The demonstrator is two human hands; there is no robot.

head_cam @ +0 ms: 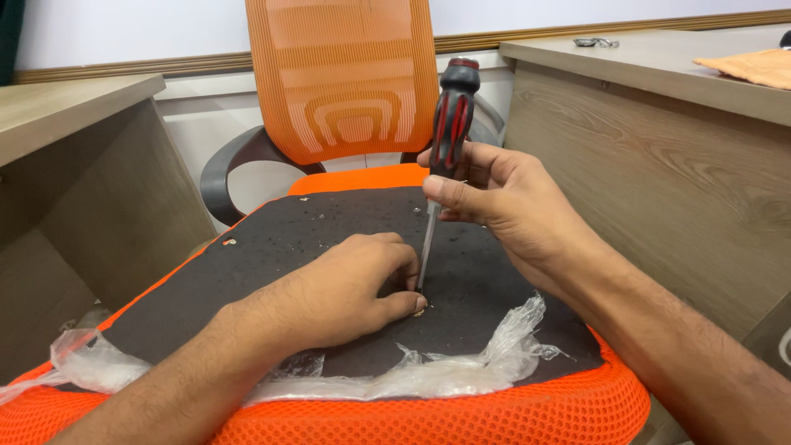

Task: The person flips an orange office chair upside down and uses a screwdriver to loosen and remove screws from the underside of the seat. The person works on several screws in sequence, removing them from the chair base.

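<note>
My right hand point(503, 194) grips a screwdriver point(449, 132) with a black and red handle, held nearly upright. Its metal shaft runs down to a small screw point(419, 311) on a black fabric panel point(329, 239). That panel covers the underside of an orange mesh seat cushion point(461, 416) lying in front of me. My left hand point(346, 288) rests on the panel with its fingertips pinched around the shaft's tip and the screw. Torn clear plastic wrap point(461, 367) bunches along the panel's near edge.
An orange mesh office chair point(342, 82) with dark armrests stands behind the cushion. Wooden desks flank it, one at left point(74, 165) and one at right point(659, 148). An orange cloth point(754, 66) and a small metal item point(595, 41) lie on the right desk.
</note>
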